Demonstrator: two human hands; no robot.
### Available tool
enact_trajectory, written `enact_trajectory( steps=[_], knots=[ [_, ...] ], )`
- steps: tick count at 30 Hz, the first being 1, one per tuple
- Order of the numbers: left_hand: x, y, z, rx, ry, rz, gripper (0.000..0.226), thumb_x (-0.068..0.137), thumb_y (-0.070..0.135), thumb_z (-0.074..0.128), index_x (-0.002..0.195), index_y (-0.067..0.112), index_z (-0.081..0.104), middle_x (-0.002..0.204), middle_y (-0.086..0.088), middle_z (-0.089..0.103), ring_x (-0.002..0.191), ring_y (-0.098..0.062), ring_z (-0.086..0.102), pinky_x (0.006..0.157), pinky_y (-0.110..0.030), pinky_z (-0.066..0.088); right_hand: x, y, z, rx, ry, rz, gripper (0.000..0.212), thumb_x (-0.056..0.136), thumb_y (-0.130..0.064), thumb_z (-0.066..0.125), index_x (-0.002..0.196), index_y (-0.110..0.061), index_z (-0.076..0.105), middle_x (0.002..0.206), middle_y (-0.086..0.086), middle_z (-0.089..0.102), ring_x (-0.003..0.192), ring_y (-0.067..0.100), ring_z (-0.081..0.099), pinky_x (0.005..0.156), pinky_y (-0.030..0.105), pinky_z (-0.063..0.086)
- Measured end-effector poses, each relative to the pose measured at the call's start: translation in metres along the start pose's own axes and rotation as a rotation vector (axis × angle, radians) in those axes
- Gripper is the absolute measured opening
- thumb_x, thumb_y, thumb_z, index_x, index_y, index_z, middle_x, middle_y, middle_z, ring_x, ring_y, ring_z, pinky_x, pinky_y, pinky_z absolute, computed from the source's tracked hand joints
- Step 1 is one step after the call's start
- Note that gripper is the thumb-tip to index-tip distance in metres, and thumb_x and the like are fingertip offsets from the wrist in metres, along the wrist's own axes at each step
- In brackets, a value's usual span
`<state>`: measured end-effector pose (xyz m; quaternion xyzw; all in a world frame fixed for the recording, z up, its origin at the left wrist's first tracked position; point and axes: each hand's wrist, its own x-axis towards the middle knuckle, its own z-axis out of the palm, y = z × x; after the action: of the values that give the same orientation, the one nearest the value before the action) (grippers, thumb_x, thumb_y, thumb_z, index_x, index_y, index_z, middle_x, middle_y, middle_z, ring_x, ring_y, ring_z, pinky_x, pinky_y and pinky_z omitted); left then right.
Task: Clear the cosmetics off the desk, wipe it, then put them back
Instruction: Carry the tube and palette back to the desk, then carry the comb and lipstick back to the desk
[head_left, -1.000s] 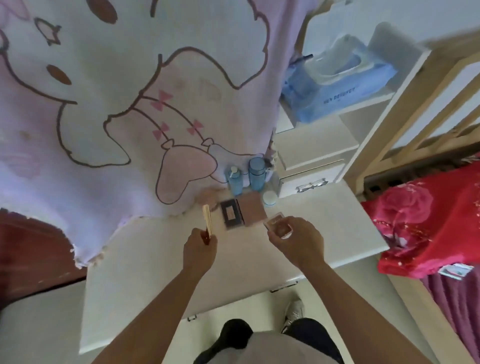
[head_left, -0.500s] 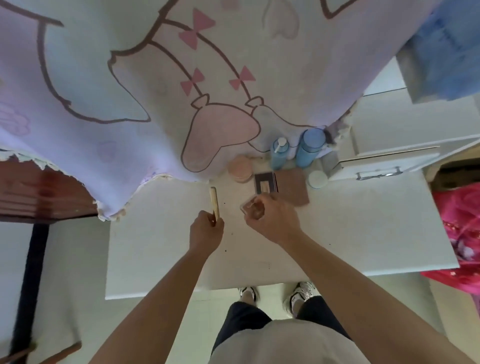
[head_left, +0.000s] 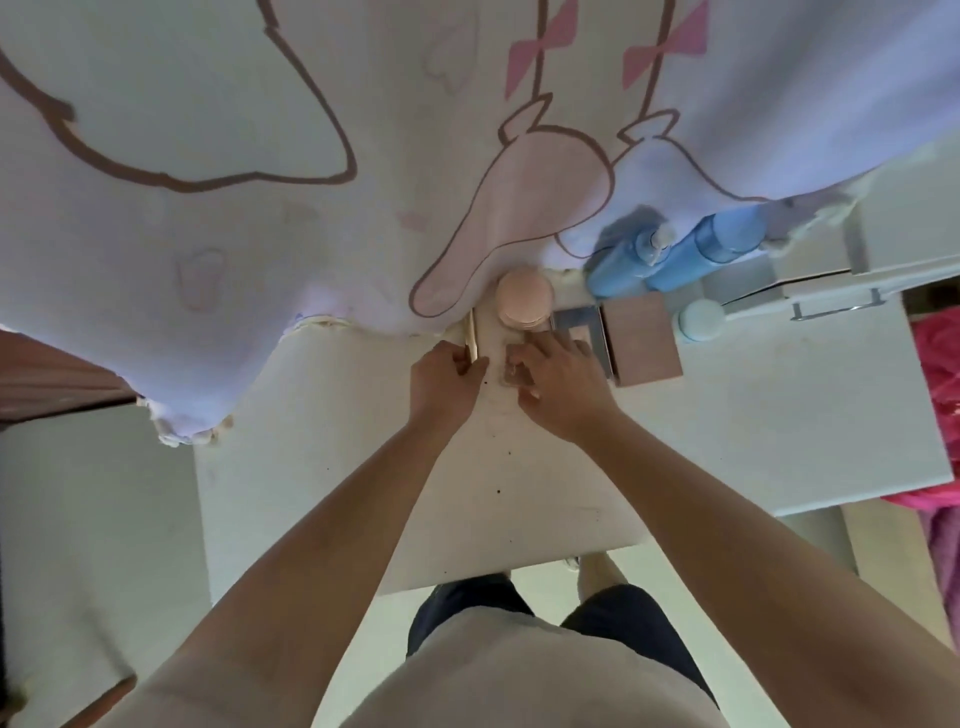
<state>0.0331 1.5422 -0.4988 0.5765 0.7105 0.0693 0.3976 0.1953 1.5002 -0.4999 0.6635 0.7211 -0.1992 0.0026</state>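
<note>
Left hand (head_left: 445, 380) grips slim gold stick (head_left: 471, 332); right hand (head_left: 563, 387) pinches clear case (head_left: 514, 370).

Mostly hidden under fingers (head_left: 545, 347) of right hand (head_left: 558, 387): small clear case (head_left: 511, 370), contents unreadable. Btm end of stick (head_left: 471, 335) inside left hand (head_left: 441, 382), tip lost at cloth (head_left: 311, 208) hem. Back-left of worktop (head_left: 779, 441) under cloth.

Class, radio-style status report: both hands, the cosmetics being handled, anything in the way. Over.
Left hand grips slim gold stick. Right hand holds small clear case near pink compact. Printed cloth drapes over back of desk, crowding both.
</note>
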Motion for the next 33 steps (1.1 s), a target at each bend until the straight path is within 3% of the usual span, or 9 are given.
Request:
enact_trajectory(
  steps=[3, 6, 9, 11, 13, 16, 20, 25, 33],
  knots=[
    [0.0, 0.001, 0.0, -0.054, -0.019, 0.009, 0.023, 0.093, 0.035, 0.059, 0.094, 0.014, 0.067, 0.084, 0.003, 0.067, 0.078, -0.013, 0.057, 0.064, -0.016, 0.03, -0.007, -0.002, -0.001, 0.044, -0.009, 0.017, 0.045, 0.071, -0.007, 0.065, 0.115, -0.016, 0.061, 0.131, 0.008, 0.056, 0.129, 0.031, 0.046, 0.1, 0.044, 0.042],
    [-0.005, -0.003, -0.005, -0.063, -0.043, -0.011, 0.03, 0.096, 0.039, 0.047, 0.079, 0.017, 0.057, 0.08, -0.005, 0.062, 0.083, -0.028, 0.061, 0.066, -0.028, 0.035, -0.017, -0.005, -0.012, 0.115, -0.04, 0.05, 0.052, 0.072, 0.0, 0.06, 0.121, -0.016, 0.06, 0.141, 0.009, 0.048, 0.137, 0.03, 0.037, 0.109, 0.045, 0.037],
    [-0.021, -0.004, -0.024, -0.047, -0.005, -0.028, 0.03, 0.099, 0.036, 0.042, 0.103, 0.014, 0.061, 0.104, -0.01, 0.059, 0.093, -0.03, 0.061, 0.078, -0.034, 0.044, -0.026, -0.003, -0.034, 0.135, -0.02, 0.049, 0.043, 0.081, -0.008, 0.059, 0.123, -0.017, 0.059, 0.143, 0.01, 0.046, 0.136, 0.032, 0.037, 0.11, 0.044, 0.035],
    [-0.036, -0.002, -0.043, 0.012, 0.092, 0.005, 0.037, 0.1, 0.037, 0.04, 0.126, 0.016, 0.057, 0.122, -0.008, 0.055, 0.105, -0.03, 0.059, 0.088, -0.038, 0.045, -0.027, -0.001, -0.054, 0.102, 0.032, 0.008, 0.034, 0.09, -0.023, 0.052, 0.123, -0.016, 0.058, 0.142, 0.012, 0.047, 0.133, 0.033, 0.04, 0.107, 0.05, 0.038],
    [-0.053, 0.0, -0.063, 0.108, 0.247, 0.104, 0.042, 0.101, 0.038, 0.039, 0.133, 0.015, 0.053, 0.134, -0.009, 0.053, 0.116, -0.031, 0.054, 0.095, -0.043, 0.045, -0.025, -0.002, -0.077, 0.082, 0.068, -0.02, 0.041, 0.091, -0.035, 0.044, 0.126, -0.017, 0.056, 0.146, 0.012, 0.043, 0.135, 0.033, 0.038, 0.108, 0.051, 0.036],
    [-0.085, 0.006, -0.093, 0.214, 0.484, 0.191, 0.049, 0.101, 0.04, 0.037, 0.14, 0.012, 0.045, 0.147, -0.014, 0.042, 0.132, -0.035, 0.042, 0.103, -0.05, 0.041, -0.025, -0.012, -0.113, 0.059, 0.228, -0.135, 0.035, 0.095, -0.032, 0.051, 0.125, -0.014, 0.051, 0.148, 0.015, 0.04, 0.135, 0.036, 0.04, 0.106, 0.049, 0.039],
    [-0.145, 0.01, -0.122, 0.285, 0.786, 0.226, 0.056, 0.1, 0.038, 0.04, 0.148, 0.009, 0.035, 0.156, -0.018, 0.027, 0.142, -0.035, 0.028, 0.109, -0.052, 0.033, -0.033, -0.041, -0.144, 0.136, 0.339, -0.319, 0.044, 0.099, -0.036, 0.04, 0.137, -0.016, 0.044, 0.153, 0.014, 0.032, 0.138, 0.03, 0.034, 0.11, 0.044, 0.034],
    [-0.243, -0.015, -0.142, 0.405, 0.944, -0.046, 0.062, 0.1, 0.046, 0.032, 0.153, 0.013, 0.023, 0.16, -0.017, 0.016, 0.147, -0.035, 0.017, 0.115, -0.054, 0.022, -0.042, -0.11, -0.134, 0.215, 0.347, -0.598, 0.051, 0.099, -0.042, 0.042, 0.144, -0.017, 0.041, 0.159, 0.014, 0.024, 0.142, 0.031, 0.029, 0.113, 0.044, 0.03],
    [-0.44, -0.129, -0.198, 0.513, 1.171, -0.449, 0.065, 0.1, 0.048, 0.031, 0.153, 0.012, 0.022, 0.161, -0.019, 0.008, 0.149, -0.035, 0.007, 0.118, -0.057, 0.014, -0.141, -0.316, -0.109, 0.336, 0.32, -1.11, 0.056, 0.098, -0.038, 0.049, 0.146, -0.01, 0.041, 0.159, 0.017, 0.021, 0.142, 0.032, 0.031, 0.112, 0.044, 0.032]
  ],
)
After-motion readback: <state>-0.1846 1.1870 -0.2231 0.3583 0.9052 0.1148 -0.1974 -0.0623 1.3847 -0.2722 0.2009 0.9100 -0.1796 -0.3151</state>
